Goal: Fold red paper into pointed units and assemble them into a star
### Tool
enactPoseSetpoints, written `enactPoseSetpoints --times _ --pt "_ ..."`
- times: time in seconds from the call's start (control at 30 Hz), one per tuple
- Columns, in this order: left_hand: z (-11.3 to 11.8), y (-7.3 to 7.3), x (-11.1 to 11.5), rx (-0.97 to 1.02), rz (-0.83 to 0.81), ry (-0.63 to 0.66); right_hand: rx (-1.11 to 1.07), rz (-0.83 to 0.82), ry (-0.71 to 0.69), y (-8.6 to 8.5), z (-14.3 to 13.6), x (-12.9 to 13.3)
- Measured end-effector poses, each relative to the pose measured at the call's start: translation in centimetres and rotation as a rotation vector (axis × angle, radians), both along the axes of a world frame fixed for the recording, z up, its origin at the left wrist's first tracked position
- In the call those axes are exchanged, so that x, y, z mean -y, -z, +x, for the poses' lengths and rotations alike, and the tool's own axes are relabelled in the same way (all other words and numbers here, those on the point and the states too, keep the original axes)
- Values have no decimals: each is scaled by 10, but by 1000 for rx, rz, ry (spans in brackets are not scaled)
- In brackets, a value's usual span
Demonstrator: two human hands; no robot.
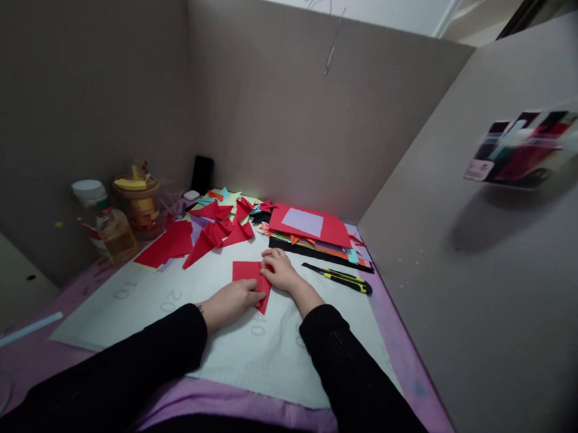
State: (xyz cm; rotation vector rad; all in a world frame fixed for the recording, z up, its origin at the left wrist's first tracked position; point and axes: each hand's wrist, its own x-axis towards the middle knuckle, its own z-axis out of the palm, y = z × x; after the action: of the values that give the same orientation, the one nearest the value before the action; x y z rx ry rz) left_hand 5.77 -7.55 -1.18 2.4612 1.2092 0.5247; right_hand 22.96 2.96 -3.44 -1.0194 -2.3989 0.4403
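Note:
A red sheet of origami paper (245,270), partly folded, lies on the white mat in front of me. My left hand (231,301) is closed on its lower part, fingertips near the right edge. At the upper right edge, my right hand (279,270) has its fingers curled and pressed together on the paper. The fingers hide part of the fold. A yellow and black utility knife (348,282) lies to the right of my right hand. Several folded red paper pieces (208,239) are heaped behind the sheet to the left.
A stack of coloured paper (340,231) stands at the back right. Red sheets (169,244), a glue bottle (118,231) and a brown cup (142,208) are on the left. A black phone-like object (202,175) leans at the back. Grey panels (297,110) enclose the table.

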Motion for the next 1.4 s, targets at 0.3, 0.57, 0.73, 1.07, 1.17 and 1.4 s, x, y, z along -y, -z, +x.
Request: enactPoseSetpoints --times 0.3,0.57,0.73,1.07,1.17,1.4 --pt "1 -2 1 -18 61 27 12 10 5 -2 -1 3" --pt "-6 -1 1 -60 187 132 -72 44 24 -3 -3 4" --pt "-10 5 -2 -92 220 156 -209 105 54 -10 15 29" --pt "-9 3 -3 -89 213 154 -179 115 -281 -7 46 89" --pt "-10 6 -4 -81 222 155 -100 93 -292 -7 43 89" --pt "-10 5 -4 -80 220 153 -36 42 -332 -16 43 99"
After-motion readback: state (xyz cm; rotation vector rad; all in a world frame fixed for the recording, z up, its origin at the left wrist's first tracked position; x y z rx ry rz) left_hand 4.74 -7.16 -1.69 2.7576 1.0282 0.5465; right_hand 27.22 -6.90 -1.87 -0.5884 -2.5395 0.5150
